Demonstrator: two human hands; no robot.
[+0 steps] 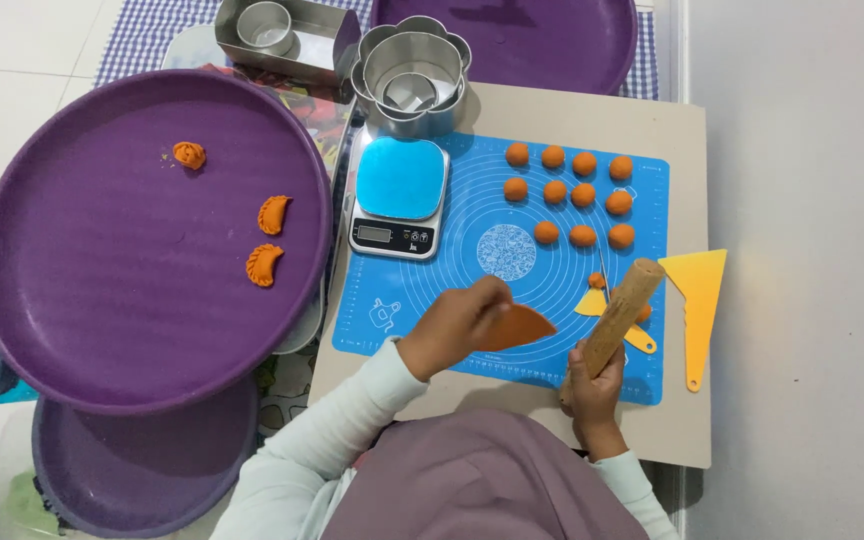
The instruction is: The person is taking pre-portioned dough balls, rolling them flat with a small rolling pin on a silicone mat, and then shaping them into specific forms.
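dough disc (517, 326) and rolling pin (624, 313) in closed hands

Your single head-worn camera looks almost straight down from above your own head, whose covering fills the bottom edge of the frame. It faces away from your body across the low bench (672, 430), with the far side at the top. It sits close enough that your hands lie in the lower middle, yet wide enough to take in the blue mat (452, 260), the large purple tray (102, 300) at left, and bare floor (812, 250) at right.
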